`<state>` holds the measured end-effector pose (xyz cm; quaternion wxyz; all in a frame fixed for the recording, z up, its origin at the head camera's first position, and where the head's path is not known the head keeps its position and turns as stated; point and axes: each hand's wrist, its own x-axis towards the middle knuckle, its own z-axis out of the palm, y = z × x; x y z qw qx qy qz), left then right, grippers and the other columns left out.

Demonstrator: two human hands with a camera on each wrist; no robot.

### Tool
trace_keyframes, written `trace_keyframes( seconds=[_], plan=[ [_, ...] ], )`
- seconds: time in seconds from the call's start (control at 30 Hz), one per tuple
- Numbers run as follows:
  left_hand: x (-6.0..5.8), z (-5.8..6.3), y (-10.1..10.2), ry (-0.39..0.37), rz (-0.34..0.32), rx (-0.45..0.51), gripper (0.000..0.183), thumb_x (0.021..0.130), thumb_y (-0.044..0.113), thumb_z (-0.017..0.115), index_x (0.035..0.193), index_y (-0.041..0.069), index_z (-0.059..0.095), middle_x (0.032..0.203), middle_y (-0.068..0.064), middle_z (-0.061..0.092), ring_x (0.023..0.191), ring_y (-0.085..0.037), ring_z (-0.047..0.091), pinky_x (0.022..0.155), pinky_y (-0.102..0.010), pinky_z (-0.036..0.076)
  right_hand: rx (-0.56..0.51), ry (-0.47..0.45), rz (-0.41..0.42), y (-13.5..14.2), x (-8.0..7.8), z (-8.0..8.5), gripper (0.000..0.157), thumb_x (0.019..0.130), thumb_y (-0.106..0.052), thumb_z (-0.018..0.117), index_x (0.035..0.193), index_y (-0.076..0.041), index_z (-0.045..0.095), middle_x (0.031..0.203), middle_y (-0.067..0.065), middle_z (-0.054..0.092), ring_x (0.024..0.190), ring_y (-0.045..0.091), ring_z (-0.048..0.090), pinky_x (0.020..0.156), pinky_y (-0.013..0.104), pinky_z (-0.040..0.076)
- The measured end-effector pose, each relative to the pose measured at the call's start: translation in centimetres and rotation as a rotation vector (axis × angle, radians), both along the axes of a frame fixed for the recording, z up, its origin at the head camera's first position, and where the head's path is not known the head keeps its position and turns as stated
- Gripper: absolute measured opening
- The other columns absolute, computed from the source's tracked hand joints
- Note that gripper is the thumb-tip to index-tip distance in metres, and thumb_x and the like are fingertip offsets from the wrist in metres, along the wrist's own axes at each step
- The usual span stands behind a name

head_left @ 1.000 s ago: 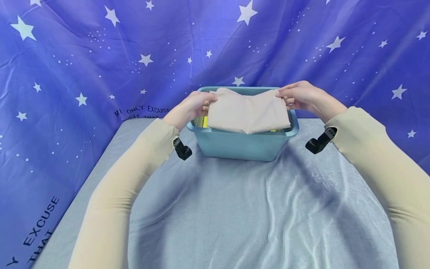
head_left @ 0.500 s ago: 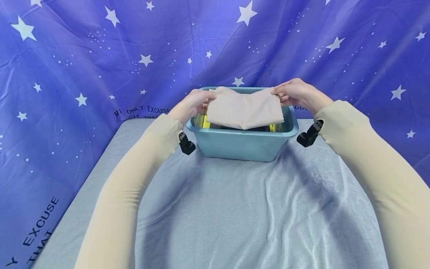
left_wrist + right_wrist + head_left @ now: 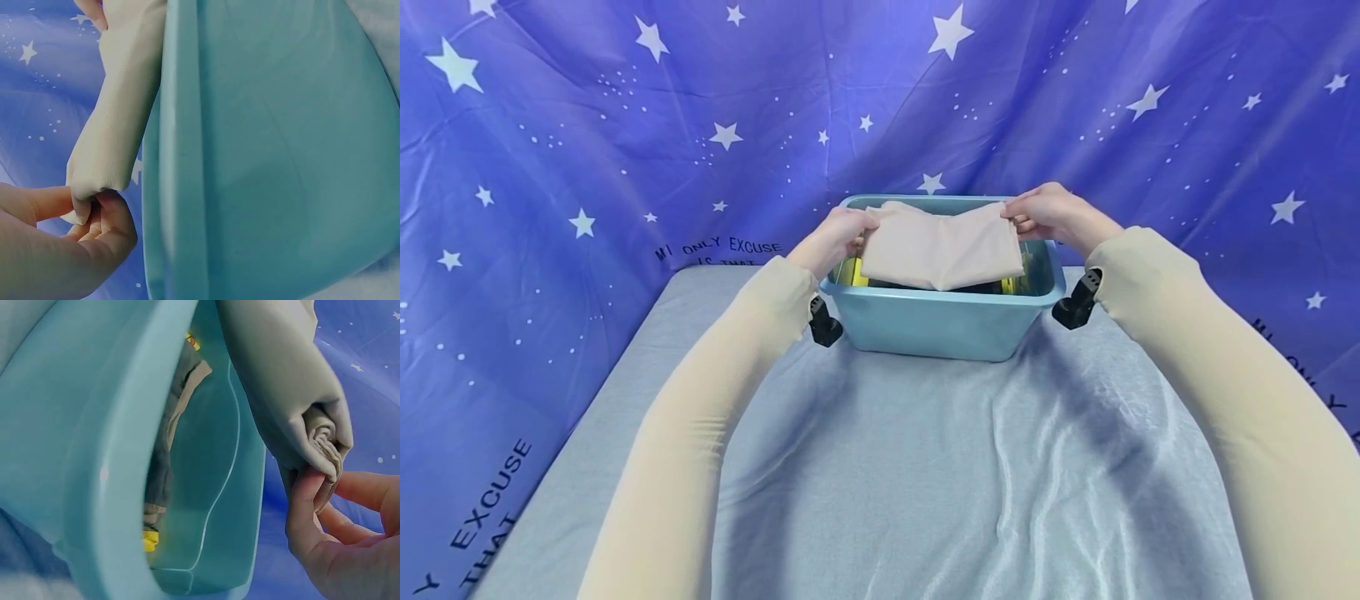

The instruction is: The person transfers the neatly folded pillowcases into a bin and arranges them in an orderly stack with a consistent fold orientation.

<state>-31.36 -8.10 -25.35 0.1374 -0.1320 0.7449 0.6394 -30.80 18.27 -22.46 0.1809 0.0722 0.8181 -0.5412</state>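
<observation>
A folded beige cloth [image 3: 940,246] hangs over the opening of a blue-green plastic bin [image 3: 932,325], sagging in the middle. My left hand [image 3: 838,233] pinches its left end between thumb and fingers. At the other end my right hand [image 3: 1051,215] pinches the cloth the same way. In the right wrist view the rolled layers of the cloth [image 3: 322,437] show at the fingertips. Below it, inside the bin, lies a dark grey folded fabric [image 3: 164,469] with yellow bits [image 3: 150,540] at its ends. The cloth hides much of the bin's inside in the head view.
The bin stands near the far edge of a table covered in pale blue velvety fabric [image 3: 910,467]. Right behind it hangs a blue curtain [image 3: 760,100] with white stars. Black wrist cameras [image 3: 1077,302] stick out below both sleeves.
Both hands have come closer together, the right moving left the most. The cloth has drawn back from the bin's front rim, showing dark and yellow items below. The bin stays put.
</observation>
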Motion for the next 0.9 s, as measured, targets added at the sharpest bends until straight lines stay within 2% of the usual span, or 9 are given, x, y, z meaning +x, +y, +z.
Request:
trace_keyframes(
  seconds=[0.13, 0.23, 0.37, 0.43, 0.5, 0.6, 0.73, 0.9],
  plan=[
    [0.2, -0.3, -0.4, 0.029, 0.001, -0.057, 0.036, 0.086, 0.005, 0.047, 0.122, 0.003, 0.047, 0.115, -0.009, 0.051, 0.074, -0.014, 0.051, 0.073, -0.027, 0.047, -0.035, 0.000, -0.003, 0.2, 0.1, -0.2, 0.048, 0.091, -0.008, 0.044, 0.135, 0.004, 0.028, 0.071, 0.001, 0.056, 0.061, 0.008, 0.059, 0.067, 0.025, 0.052],
    [0.6, -0.3, -0.8, 0.089, -0.009, -0.133, 0.037, 0.087, 0.008, 0.045, 0.124, 0.004, 0.046, 0.119, -0.012, 0.052, 0.075, -0.013, 0.050, 0.077, -0.028, 0.045, 0.010, 0.028, 0.011, 0.5, 0.4, -0.3, 0.047, 0.093, -0.012, 0.040, 0.135, 0.003, 0.028, 0.086, 0.005, 0.054, 0.063, 0.008, 0.060, 0.070, 0.027, 0.052],
    [1.0, -0.2, -1.2, 0.173, -0.041, -0.216, 0.033, 0.091, 0.012, 0.042, 0.122, 0.003, 0.048, 0.118, -0.013, 0.052, 0.082, -0.016, 0.051, 0.067, -0.023, 0.043, 0.108, 0.101, 0.051, 0.8, 1.0, -0.4, 0.045, 0.094, -0.017, 0.039, 0.134, 0.003, 0.031, 0.109, 0.015, 0.050, 0.063, 0.004, 0.059, 0.074, 0.028, 0.051],
    [1.2, -0.2, -1.3, 0.208, -0.062, -0.249, 0.033, 0.091, 0.012, 0.042, 0.121, 0.002, 0.049, 0.118, -0.014, 0.053, 0.083, -0.016, 0.050, 0.061, -0.020, 0.041, 0.143, 0.144, 0.067, 0.9, 1.2, -0.5, 0.044, 0.094, -0.018, 0.039, 0.132, 0.004, 0.034, 0.113, 0.018, 0.050, 0.062, 0.002, 0.058, 0.073, 0.028, 0.051],
    [1.4, -0.1, -1.3, 0.246, -0.078, -0.296, 0.032, 0.091, 0.011, 0.042, 0.119, 0.001, 0.051, 0.115, -0.014, 0.055, 0.080, -0.015, 0.050, 0.057, -0.018, 0.039, 0.170, 0.185, 0.072, 1.0, 1.5, -0.6, 0.042, 0.093, -0.017, 0.039, 0.129, 0.005, 0.037, 0.115, 0.021, 0.050, 0.061, 0.002, 0.058, 0.069, 0.027, 0.052],
    [1.9, -0.1, -1.3, 0.301, -0.095, -0.358, 0.030, 0.090, 0.009, 0.043, 0.117, 0.000, 0.053, 0.113, -0.014, 0.055, 0.085, -0.017, 0.053, 0.066, -0.022, 0.045, 0.211, 0.253, 0.069, 1.0, 1.9, -1.0, 0.039, 0.093, -0.016, 0.040, 0.125, 0.006, 0.042, 0.111, 0.023, 0.053, 0.061, 0.004, 0.059, 0.065, 0.026, 0.052],
    [2.5, -0.4, -1.5, 0.390, -0.128, -0.461, 0.028, 0.089, 0.011, 0.044, 0.114, 0.002, 0.054, 0.114, -0.013, 0.054, 0.099, -0.023, 0.052, 0.081, -0.032, 0.045, 0.274, 0.353, 0.086, 1.1, 2.6, -1.5, 0.038, 0.092, -0.017, 0.042, 0.121, 0.007, 0.046, 0.107, 0.024, 0.055, 0.060, 0.003, 0.057, 0.058, 0.023, 0.051],
    [3.3, -0.7, -2.0, 0.508, -0.188, -0.551, 0.029, 0.088, 0.014, 0.047, 0.115, 0.004, 0.052, 0.112, -0.014, 0.055, 0.100, -0.023, 0.052, 0.080, -0.033, 0.045, 0.348, 0.483, 0.132, 1.4, 3.5, -2.0, 0.037, 0.091, -0.019, 0.043, 0.118, 0.006, 0.049, 0.105, 0.026, 0.055, 0.060, -0.001, 0.053, 0.056, 0.020, 0.049]
  ],
)
